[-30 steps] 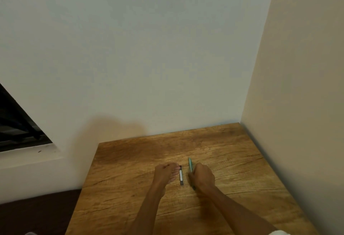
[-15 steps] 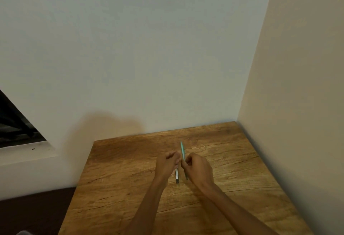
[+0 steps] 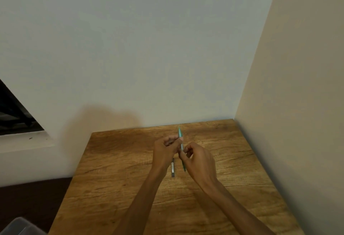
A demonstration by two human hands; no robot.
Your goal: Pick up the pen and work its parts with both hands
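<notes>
A slim teal pen (image 3: 180, 133) is held above the wooden table (image 3: 232, 160), its far end pointing toward the back wall. My left hand (image 3: 165, 151) pinches the pen near its upper part. My right hand (image 3: 198, 162) grips the lower part, with the tip poking out below the fingers. Under the hands, a small dark stick-shaped object with a light label (image 3: 173, 168) lies flat on the table.
The table sits in a corner, with a pale wall behind and a beige wall at the right. A dark window opening (image 3: 14, 115) is at the left. A grey plastic box corner (image 3: 18, 227) shows at the bottom left, on the dark floor.
My right hand lifted the teal pen off the table. My left hand left the small dark object and came up to pinch the pen.
</notes>
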